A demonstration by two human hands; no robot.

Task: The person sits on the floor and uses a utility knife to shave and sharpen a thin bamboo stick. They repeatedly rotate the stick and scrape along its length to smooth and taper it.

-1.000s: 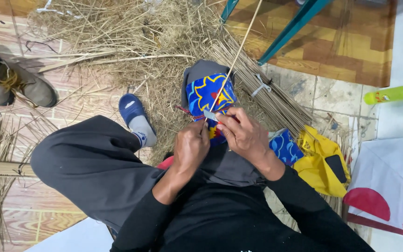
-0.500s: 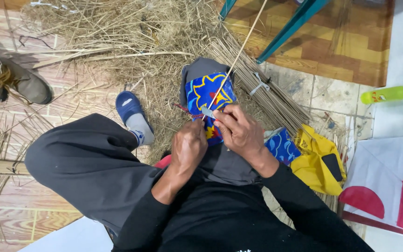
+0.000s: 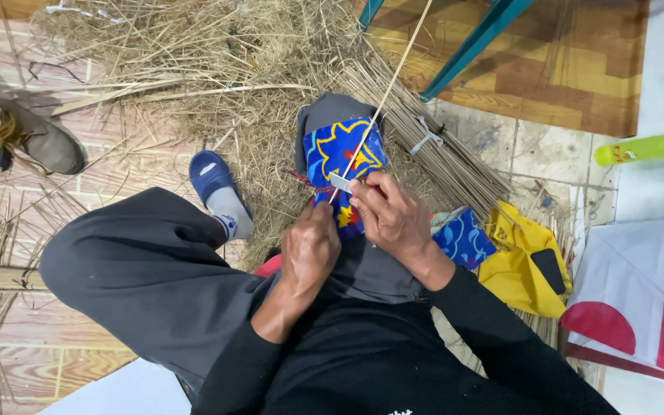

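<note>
From the head camera, looking down: at the right edge a yellow-green bottle (image 3: 643, 147) lies on its side on the floor, with a red band round its middle. Below it sits a white sheet with red shapes (image 3: 643, 296), flat and partly folded. A yellow bag (image 3: 520, 257) with a dark patch lies beside the person's right arm, touching a blue patterned cloth (image 3: 463, 237).

The person sits on the floor with one knee raised, a second blue patterned pad (image 3: 332, 150) wrapped over it. The right hand (image 3: 393, 219) has its fingers closed around a small pale blade (image 3: 340, 183), pressed against a long thin stick (image 3: 386, 96) that runs up and away over the knee. The left hand (image 3: 310, 250) sits just beside and below, fingers curled shut; it seems to pinch the stick's near end, though I cannot see the grip itself.

A heap of dry straw (image 3: 194, 54) spreads beyond the knee, with a tied bundle of sticks (image 3: 432, 142) to its right and a brown shoe (image 3: 21, 138) at far left.
</note>
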